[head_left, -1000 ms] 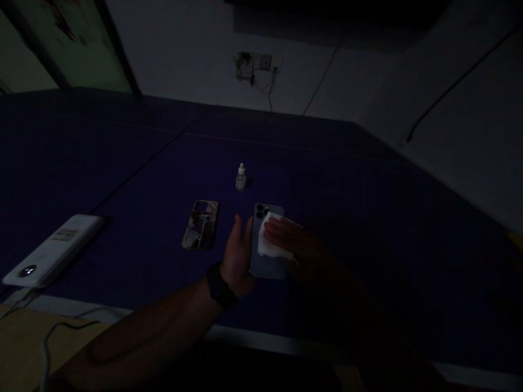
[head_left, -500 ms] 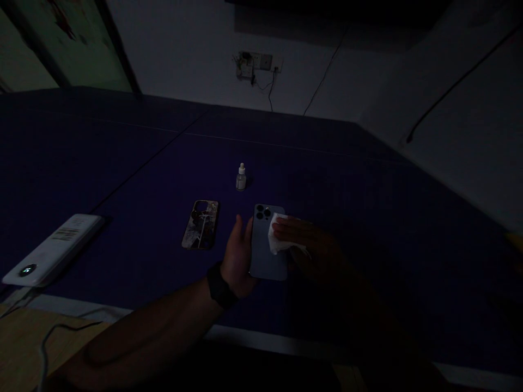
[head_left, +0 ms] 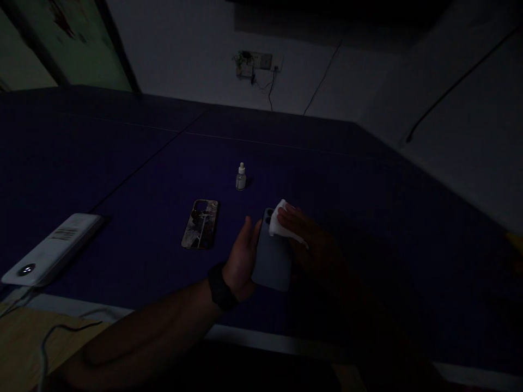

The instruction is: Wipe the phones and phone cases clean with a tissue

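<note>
A blue-grey smartphone (head_left: 273, 264) is held back side up, slightly tilted, in my left hand (head_left: 242, 258), whose thumb lies along its left edge. My right hand (head_left: 312, 237) presses a white tissue (head_left: 281, 222) on the upper right of the phone's back, partly covering the camera lenses. The fingers of my left hand beneath the phone are hidden. To the left lies a phone case (head_left: 201, 224) with a dark printed picture. A small dropper bottle (head_left: 241, 178) with a white cap stands upright beyond the phone.
A white power bank (head_left: 55, 247) with a round lit display lies at the left, a cable (head_left: 44, 348) near it. All rests on a dark blue tabletop (head_left: 155, 179). Wall sockets (head_left: 261, 60) with plugged-in cords are behind, and the room is dim.
My right hand has moved the tissue up the phone to the camera area. The phone has tilted and shifted slightly right and toward me.
</note>
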Motion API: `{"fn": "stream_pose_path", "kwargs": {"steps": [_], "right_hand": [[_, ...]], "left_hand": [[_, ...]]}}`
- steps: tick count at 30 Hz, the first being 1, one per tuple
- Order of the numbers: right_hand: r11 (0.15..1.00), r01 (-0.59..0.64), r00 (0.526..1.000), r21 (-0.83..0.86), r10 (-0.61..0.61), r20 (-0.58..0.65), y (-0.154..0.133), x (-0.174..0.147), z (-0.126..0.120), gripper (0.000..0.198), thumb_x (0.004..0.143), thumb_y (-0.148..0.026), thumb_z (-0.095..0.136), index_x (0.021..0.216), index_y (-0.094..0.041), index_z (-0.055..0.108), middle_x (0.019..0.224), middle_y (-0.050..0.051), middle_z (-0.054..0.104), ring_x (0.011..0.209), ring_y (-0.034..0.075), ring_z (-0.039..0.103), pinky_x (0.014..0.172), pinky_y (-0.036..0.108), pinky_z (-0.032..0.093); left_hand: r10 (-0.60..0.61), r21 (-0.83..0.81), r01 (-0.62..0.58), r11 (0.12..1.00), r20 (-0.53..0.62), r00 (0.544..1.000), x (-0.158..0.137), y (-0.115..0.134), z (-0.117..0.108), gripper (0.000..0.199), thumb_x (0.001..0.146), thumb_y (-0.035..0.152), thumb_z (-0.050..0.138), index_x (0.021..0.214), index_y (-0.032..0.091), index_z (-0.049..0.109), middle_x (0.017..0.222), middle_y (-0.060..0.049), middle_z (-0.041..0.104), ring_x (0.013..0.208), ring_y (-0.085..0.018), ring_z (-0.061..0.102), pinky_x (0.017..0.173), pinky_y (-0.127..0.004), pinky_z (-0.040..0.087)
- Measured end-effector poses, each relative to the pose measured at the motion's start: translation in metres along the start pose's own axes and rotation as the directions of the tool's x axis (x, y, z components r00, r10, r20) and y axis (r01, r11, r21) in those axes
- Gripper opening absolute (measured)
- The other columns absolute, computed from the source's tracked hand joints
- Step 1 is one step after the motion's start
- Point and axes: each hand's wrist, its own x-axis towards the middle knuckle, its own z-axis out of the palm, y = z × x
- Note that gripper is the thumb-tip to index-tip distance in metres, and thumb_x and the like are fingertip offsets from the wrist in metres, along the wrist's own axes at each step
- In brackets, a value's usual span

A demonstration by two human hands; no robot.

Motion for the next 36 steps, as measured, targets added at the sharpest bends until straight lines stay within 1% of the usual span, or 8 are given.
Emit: {"fn": "stream_pose_path", "kwargs": {"steps": [5, 10, 15, 20, 23, 28, 32, 36], "right_hand": [[0.996, -0.077, 0.994, -0.040, 0.074, -0.079, -0.001, 0.002, -0.005, 0.043, 0.101, -0.020, 0.046, 0.143, -0.025, 0.056, 0.145, 0.007, 0.061, 0.139, 0.024, 0.052, 0.118, 0.052, 0.043], [1.000, 0.014, 1.000, 0.000, -0.014, -0.009, -0.002, 0.002, -0.004, 0.044, 0.098, -0.021, 0.048, 0.141, -0.024, 0.059, 0.143, 0.007, 0.063, 0.139, 0.025, 0.053, 0.117, 0.051, 0.045], [0.981, -0.185, 0.971, -0.057, 0.174, -0.166, -0.006, 0.001, -0.002, 0.040, 0.099, -0.024, 0.048, 0.136, -0.026, 0.062, 0.134, 0.007, 0.069, 0.130, 0.026, 0.062, 0.112, 0.050, 0.051], [0.999, -0.014, 1.000, -0.039, 0.015, 0.014, -0.008, 0.003, 0.010, 0.053, 0.100, -0.022, 0.041, 0.152, -0.021, 0.045, 0.154, 0.011, 0.051, 0.146, 0.027, 0.043, 0.120, 0.056, 0.039], [0.997, 0.072, 0.992, 0.020, -0.074, 0.105, -0.010, 0.003, 0.009, 0.053, 0.098, -0.021, 0.042, 0.151, -0.022, 0.047, 0.152, 0.009, 0.053, 0.146, 0.025, 0.043, 0.120, 0.053, 0.040], [0.999, -0.051, 0.999, -0.014, 0.051, 0.004, -0.010, 0.003, 0.007, 0.048, 0.099, -0.019, 0.043, 0.146, -0.026, 0.052, 0.147, 0.007, 0.059, 0.142, 0.023, 0.049, 0.118, 0.051, 0.044], [0.999, 0.039, 0.999, -0.018, -0.039, 0.032, -0.009, 0.004, 0.007, 0.050, 0.099, -0.020, 0.045, 0.148, -0.022, 0.050, 0.151, 0.008, 0.054, 0.145, 0.024, 0.045, 0.119, 0.051, 0.043], [0.999, -0.047, 0.998, -0.014, 0.047, -0.029, -0.010, 0.003, -0.004, 0.043, 0.098, -0.019, 0.046, 0.137, -0.026, 0.061, 0.135, 0.006, 0.069, 0.132, 0.025, 0.060, 0.112, 0.049, 0.051]], "left_hand": [[-0.013, 0.008, 0.013, 1.000, 0.003, 1.000, 0.001, 0.001, -0.002, 0.057, 0.100, 0.063, 0.034, 0.135, 0.023, 0.056, 0.111, -0.012, 0.071, 0.091, -0.026, 0.072, 0.080, -0.043, 0.059], [0.009, 0.004, -0.010, 1.000, 0.023, 1.000, 0.003, 0.002, -0.005, 0.058, 0.099, 0.064, 0.035, 0.135, 0.023, 0.055, 0.111, -0.012, 0.071, 0.089, -0.025, 0.072, 0.078, -0.042, 0.059], [-0.009, 0.027, 0.009, 1.000, 0.002, 1.000, 0.002, 0.001, -0.005, 0.061, 0.097, 0.067, 0.037, 0.136, 0.023, 0.055, 0.109, -0.012, 0.072, 0.089, -0.025, 0.072, 0.079, -0.043, 0.059], [-0.039, 0.028, 0.039, 0.999, -0.008, 0.999, 0.002, -0.002, -0.002, 0.062, 0.100, 0.063, 0.034, 0.141, 0.021, 0.054, 0.111, -0.014, 0.073, 0.091, -0.026, 0.073, 0.081, -0.041, 0.058], [-0.057, 0.036, 0.058, 0.998, -0.025, 0.998, 0.003, -0.003, -0.002, 0.068, 0.100, 0.065, 0.030, 0.141, 0.018, 0.055, 0.109, -0.016, 0.073, 0.093, -0.027, 0.073, 0.082, -0.041, 0.057], [-0.035, 0.088, 0.039, 0.995, -0.048, 0.998, 0.002, -0.004, -0.002, 0.066, 0.099, 0.066, 0.031, 0.143, 0.022, 0.052, 0.109, -0.014, 0.073, 0.092, -0.026, 0.073, 0.081, -0.040, 0.058], [-0.042, 0.080, 0.043, 0.996, -0.020, 0.999, -0.001, -0.003, 0.000, 0.066, 0.099, 0.065, 0.030, 0.144, 0.022, 0.051, 0.111, -0.014, 0.072, 0.091, -0.025, 0.072, 0.080, -0.040, 0.058], [-0.060, 0.063, 0.061, 0.996, -0.017, 0.998, -0.001, -0.001, -0.001, 0.065, 0.098, 0.067, 0.032, 0.142, 0.024, 0.053, 0.110, -0.013, 0.072, 0.089, -0.026, 0.072, 0.078, -0.042, 0.059]]}}
